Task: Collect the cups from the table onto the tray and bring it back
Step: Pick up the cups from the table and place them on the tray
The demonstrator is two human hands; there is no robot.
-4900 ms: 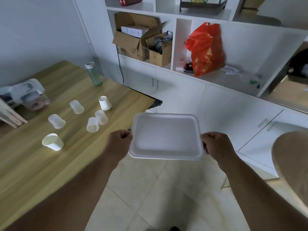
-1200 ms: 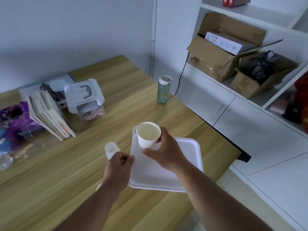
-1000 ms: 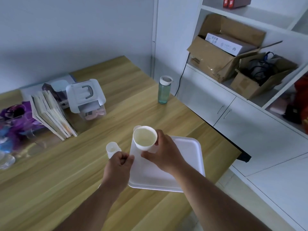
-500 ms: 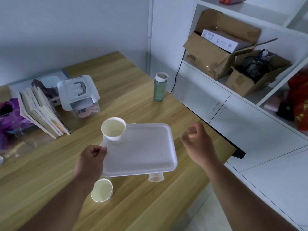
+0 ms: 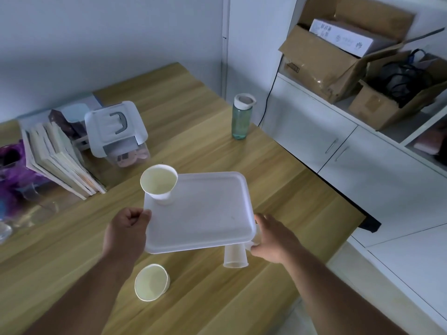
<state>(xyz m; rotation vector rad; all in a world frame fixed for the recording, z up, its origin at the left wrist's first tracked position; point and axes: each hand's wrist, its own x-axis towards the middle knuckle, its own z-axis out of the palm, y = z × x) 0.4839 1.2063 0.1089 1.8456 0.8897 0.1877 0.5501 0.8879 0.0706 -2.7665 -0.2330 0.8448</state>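
My left hand (image 5: pixel 128 228) grips the left edge of the white tray (image 5: pixel 205 213) and holds it level above the wooden table (image 5: pixel 290 189). One white paper cup (image 5: pixel 158 183) stands upright on the tray's far left corner. A second cup (image 5: pixel 151 282) lies on its side on the table below my left hand. A third cup (image 5: pixel 235 256) stands upside down under the tray's near right corner. My right hand (image 5: pixel 273 238) is at that corner, its fingers curled on a white cup that the tray mostly hides.
A green water bottle (image 5: pixel 242 117) stands near the table's far right edge. A white-lidded box (image 5: pixel 116 131), a row of books (image 5: pixel 58 155) and purple items (image 5: pixel 12 170) fill the table's left side. White cabinets (image 5: pixel 338 146) with cardboard boxes (image 5: pixel 338 52) stand on the right.
My right hand set the cup on the tray, let go, and has come down to the tray's near right corner. The tray has shifted left, uncovering cups on the table.
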